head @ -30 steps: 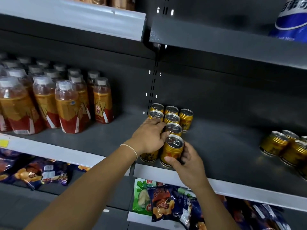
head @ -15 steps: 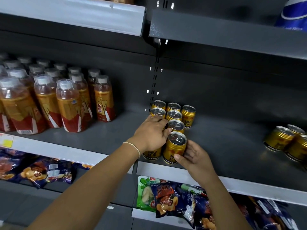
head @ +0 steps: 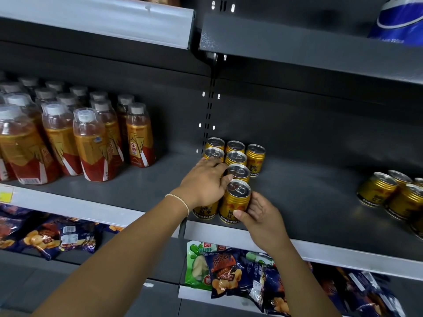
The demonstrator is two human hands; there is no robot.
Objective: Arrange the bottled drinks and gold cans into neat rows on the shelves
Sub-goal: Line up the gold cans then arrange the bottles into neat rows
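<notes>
Left hand [head: 203,184], right hand [head: 259,213] grip ribbed gold cans [head: 234,202].

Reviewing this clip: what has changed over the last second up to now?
Nothing has clearly moved. The left hand still grips the front left gold can from above, and the right hand still holds the front right gold can beside it. The slight shifts in the picture look like head-camera motion. The bottled drinks and the far-right gold cans stayed put.
</notes>
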